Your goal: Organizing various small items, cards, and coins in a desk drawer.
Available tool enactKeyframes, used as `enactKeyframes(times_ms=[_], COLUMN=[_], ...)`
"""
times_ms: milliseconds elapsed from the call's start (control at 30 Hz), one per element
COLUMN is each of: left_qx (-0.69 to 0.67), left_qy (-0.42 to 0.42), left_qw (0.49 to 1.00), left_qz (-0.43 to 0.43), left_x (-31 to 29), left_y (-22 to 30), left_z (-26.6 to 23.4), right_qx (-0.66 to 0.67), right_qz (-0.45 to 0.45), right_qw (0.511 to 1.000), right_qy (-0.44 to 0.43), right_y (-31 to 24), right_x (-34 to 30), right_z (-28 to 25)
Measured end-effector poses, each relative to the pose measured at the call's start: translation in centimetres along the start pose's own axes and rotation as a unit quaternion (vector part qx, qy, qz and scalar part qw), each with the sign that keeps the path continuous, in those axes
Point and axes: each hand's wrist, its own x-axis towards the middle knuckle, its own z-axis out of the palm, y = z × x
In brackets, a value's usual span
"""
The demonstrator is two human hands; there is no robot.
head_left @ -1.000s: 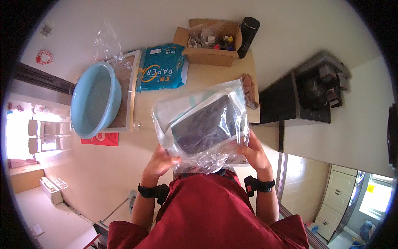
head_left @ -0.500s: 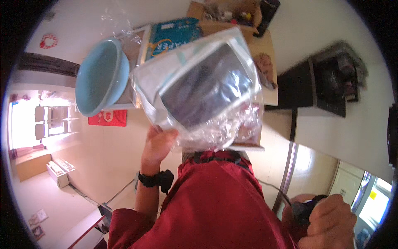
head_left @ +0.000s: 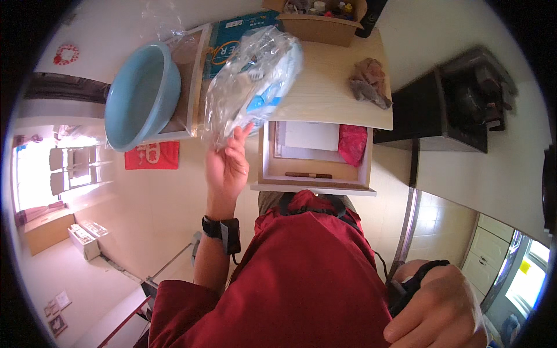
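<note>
My left hand [head_left: 228, 168] grips the lower edge of a crinkled clear plastic bag [head_left: 250, 78], which is tilted up on edge above the tabletop. White and light-blue contents show through it; their kind is hard to make out. Just right of the bag, an open drawer [head_left: 313, 181] holds a white flat box [head_left: 311, 136], a crumpled pink-red bag [head_left: 352, 145] and a thin brown stick-like item [head_left: 308, 175]. Down at the lower right, close to my body, my right hand [head_left: 441, 310] is closed, its fingertips hidden. A black band [head_left: 223, 233] circles my left wrist.
A light-blue basin [head_left: 142, 95] stands on the left of the wooden table [head_left: 325, 78], beside a teal package [head_left: 223, 43]. At the back is a cardboard box [head_left: 319, 26] of small items. Crumpled brownish cloth or plastic [head_left: 369, 83] lies right, near a black cabinet [head_left: 426, 119].
The plastic bag has been turned from its flat dark-panelled face onto its edge and moved left, uncovering the drawer and tabletop. My right hand has shifted slightly down and left.
</note>
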Motion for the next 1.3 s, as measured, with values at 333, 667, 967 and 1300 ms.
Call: enactKeyframes(times_ms=[333, 667, 967, 1300], left_qx=[0.284, 0.48, 0.209, 0.168], left_qy=[0.081, 0.34, 0.197, 0.289], left_qw=[0.947, 0.801, 0.957, 0.939], left_qz=[0.123, 0.111, 0.032, -0.081], left_x=[1.9, -0.5, 4.7, 7.6], left_y=[7.1, 9.2, 3.4, 7.4], left_z=[1.6, -4.9, -7.9, -4.9], right_qx=[0.071, -0.095, -0.062, 0.041], right_qz=[0.026, 0.008, -0.197, -0.011], right_qw=[0.997, 0.994, 0.975, 0.995], right_qy=[0.01, 0.054, -0.077, 0.093], right_y=[0.1, 1.8, 3.2, 2.1], right_x=[-0.2, 0.1, -1.2, -4.6], right_z=[1.1, 3.1, -0.1, 5.2])
